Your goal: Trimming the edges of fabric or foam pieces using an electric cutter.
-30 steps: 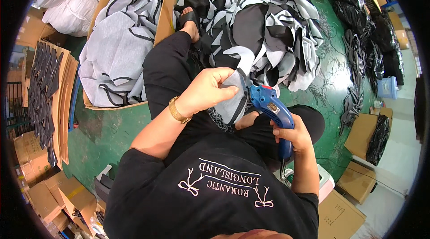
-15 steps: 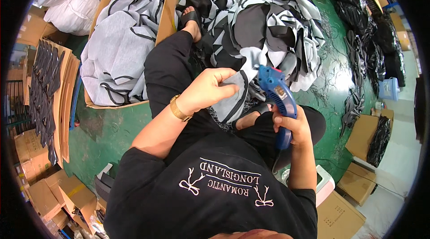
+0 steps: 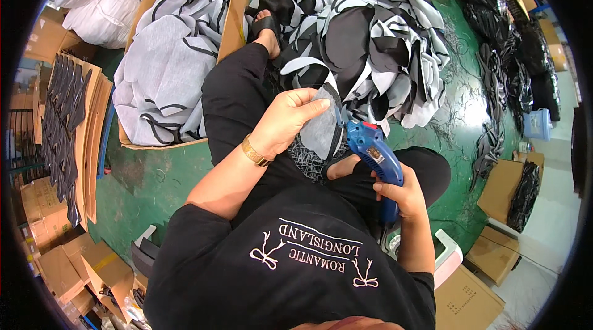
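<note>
a single head-worn fisheye view faces steeply down at the nearby hands [image 3: 285,118] and green floor [image 3: 154,188].

floor [image 3: 133,188]: green, glossy | wall [image 3: 559,172]: pale, far right | glare [image 3: 464,96]: white, upper-right floor

The left hand [image 3: 278,123] has its fingertips, opposite the thumb, hidden behind the grey cloth piece [image 3: 320,133]. The right hand [image 3: 403,191] covers part of the handle of the blue tool [image 3: 372,149], whose front tip is too small to tell whether it touches the cloth. The heap [image 3: 349,36] hides the floor [image 3: 142,181] beneath; the top edge cuts off the white sacks [image 3: 102,18].
</note>
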{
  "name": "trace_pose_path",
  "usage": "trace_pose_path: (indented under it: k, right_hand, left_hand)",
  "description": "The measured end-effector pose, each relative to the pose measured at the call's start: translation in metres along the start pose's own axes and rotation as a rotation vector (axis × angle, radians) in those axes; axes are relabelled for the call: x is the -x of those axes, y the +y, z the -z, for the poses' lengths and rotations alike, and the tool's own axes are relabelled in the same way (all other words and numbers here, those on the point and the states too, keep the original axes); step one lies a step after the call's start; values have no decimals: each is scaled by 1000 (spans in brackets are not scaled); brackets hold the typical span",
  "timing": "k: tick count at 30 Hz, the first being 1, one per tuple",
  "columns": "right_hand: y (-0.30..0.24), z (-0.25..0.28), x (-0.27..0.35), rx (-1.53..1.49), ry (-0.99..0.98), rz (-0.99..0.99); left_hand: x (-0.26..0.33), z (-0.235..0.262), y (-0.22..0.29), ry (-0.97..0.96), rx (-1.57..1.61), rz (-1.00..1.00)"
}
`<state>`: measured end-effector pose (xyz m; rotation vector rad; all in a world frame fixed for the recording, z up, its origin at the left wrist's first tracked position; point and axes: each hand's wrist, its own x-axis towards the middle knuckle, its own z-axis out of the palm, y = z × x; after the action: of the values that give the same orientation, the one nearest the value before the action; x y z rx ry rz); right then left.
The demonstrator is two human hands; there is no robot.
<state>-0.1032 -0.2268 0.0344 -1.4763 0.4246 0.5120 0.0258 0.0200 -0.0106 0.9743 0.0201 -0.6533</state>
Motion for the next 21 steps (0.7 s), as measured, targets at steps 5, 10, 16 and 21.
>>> trace_pose_path:
  k: [5,10,16,21]
  right_hand:
    - [-1,-1,-1,18,1,3]
    - [-4,-8,-7,-8,-18,36]
    - [-11,-12,-9,12,54,137]
    - [-11,8,-19,-56,94,218]
  left_hand:
    - [3,-5,5,-10,-69,-19]
    - [11,-2,9,10,-216,20]
    - [10,-2,13,23,-452,-78]
    - [29,37,72,402,-197,-613]
